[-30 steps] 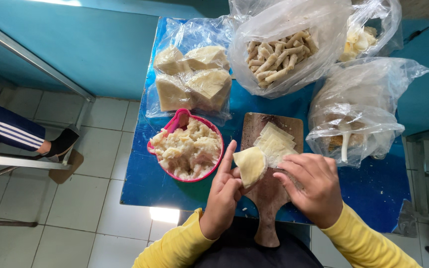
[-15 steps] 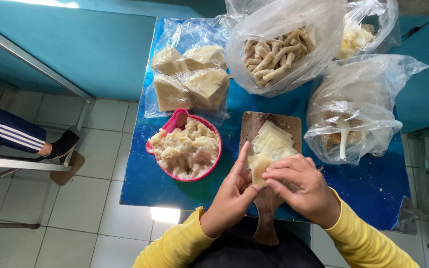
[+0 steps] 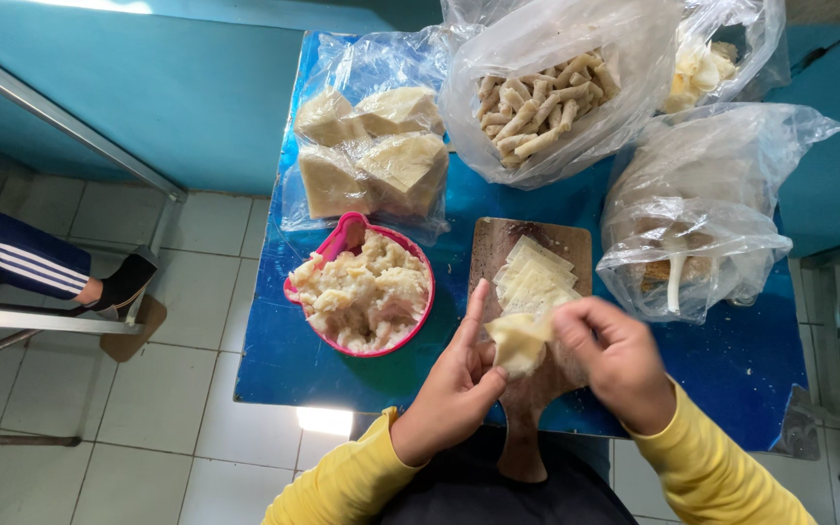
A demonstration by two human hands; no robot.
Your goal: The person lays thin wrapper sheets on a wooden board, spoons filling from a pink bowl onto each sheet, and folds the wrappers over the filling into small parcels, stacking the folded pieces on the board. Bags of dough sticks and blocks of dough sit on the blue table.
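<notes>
Showing blue table; pink bowl of off-white filling; pale yellow wrapper; brown wooden board; yellow sleeves; clear bags; navy trousers bearing white stripes; whitish floor tiles.

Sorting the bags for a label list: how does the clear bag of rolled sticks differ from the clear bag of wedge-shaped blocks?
The clear bag of rolled sticks holds many thin pale rolls; the clear bag of wedge-shaped blocks holds a few large tan chunks. The stick bag bulges upward; the block bag lies flatter. Both rest on the blue table.
</notes>
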